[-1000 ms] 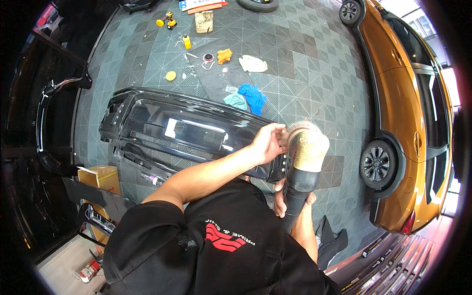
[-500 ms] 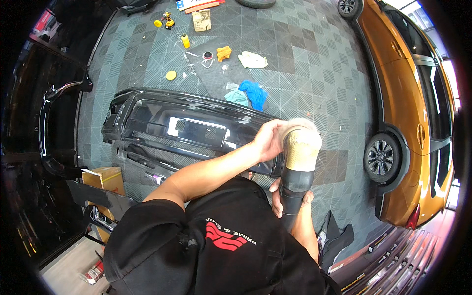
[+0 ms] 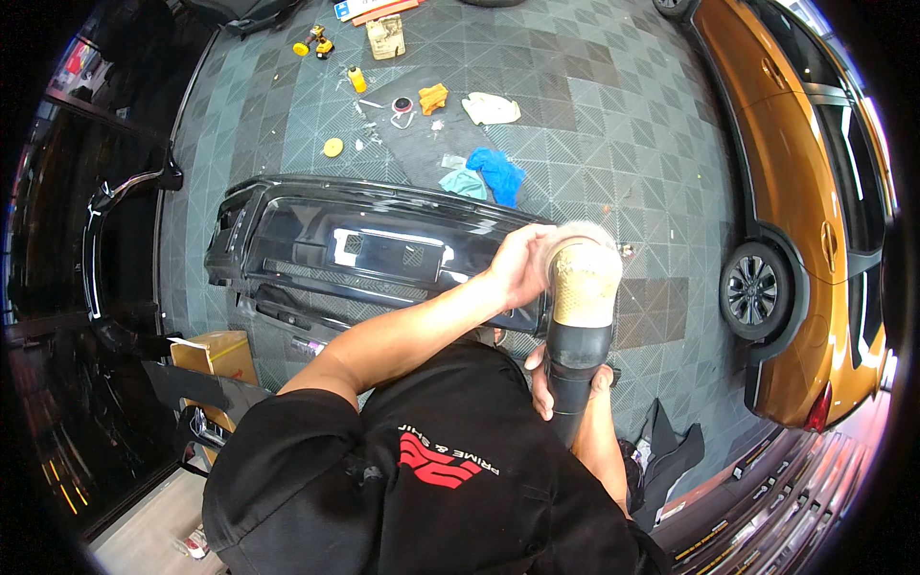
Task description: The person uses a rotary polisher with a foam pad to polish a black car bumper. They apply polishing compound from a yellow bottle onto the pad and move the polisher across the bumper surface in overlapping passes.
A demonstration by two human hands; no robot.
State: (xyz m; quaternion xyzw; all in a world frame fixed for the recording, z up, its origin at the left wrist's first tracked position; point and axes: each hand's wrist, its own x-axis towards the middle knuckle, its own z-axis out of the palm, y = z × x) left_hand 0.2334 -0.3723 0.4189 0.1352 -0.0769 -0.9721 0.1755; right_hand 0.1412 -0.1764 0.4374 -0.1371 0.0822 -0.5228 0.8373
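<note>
A polisher (image 3: 583, 316) with a worn yellow head cover and a black body stands out in front of me, its head pointing away. My right hand (image 3: 542, 381) wraps around its black handle. At the head, my left hand (image 3: 522, 264) holds the edge of the pale, fuzzy polishing pad (image 3: 586, 233); the fingertips are hidden behind it. Just beyond my arms lies a glossy black car bumper (image 3: 383, 240), reaching from the left to beneath the polisher.
A blue cloth (image 3: 498, 175), an orange cloth (image 3: 433, 98), a yellow bottle (image 3: 357, 80) and a yellow-black power tool (image 3: 314, 42) lie on the tiled floor. An orange car (image 3: 786, 192) stands at right. A cardboard box (image 3: 213, 356) is at left.
The view has shifted slightly. The pad's outline is now more blurred, while both hands keep their places on the polisher.
</note>
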